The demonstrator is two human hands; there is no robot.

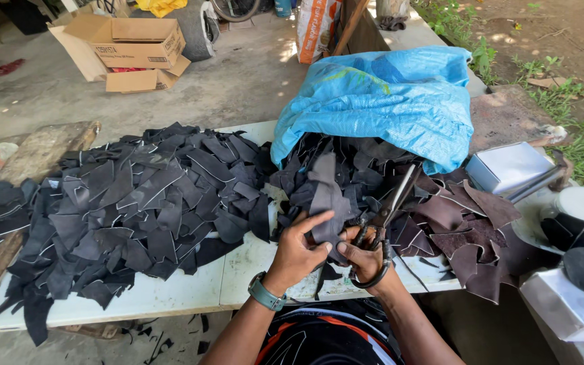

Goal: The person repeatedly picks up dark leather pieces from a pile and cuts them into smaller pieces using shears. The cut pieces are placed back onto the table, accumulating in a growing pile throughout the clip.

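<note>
At lower centre of the frame the left hand [297, 251] pinches a dark leather piece [326, 200], thumb and fingers closed on its lower edge so it stands upright above the bench [170, 292]. The right hand [365, 255] is wrapped shut around the loops of the shears [385, 216], whose blades point up and right, slightly apart, just beside the piece. To cut well, it seems best to keep the leather taut between the fingers, feed it deep toward the pivot where the blades bite hardest, and keep the left fingertips clear of the edge. A big heap of cut black scraps [136, 203] lies centre left; the blue sack [386, 101] at upper centre spills more pieces, with brown offcuts [468, 236] to its lower right.
</note>
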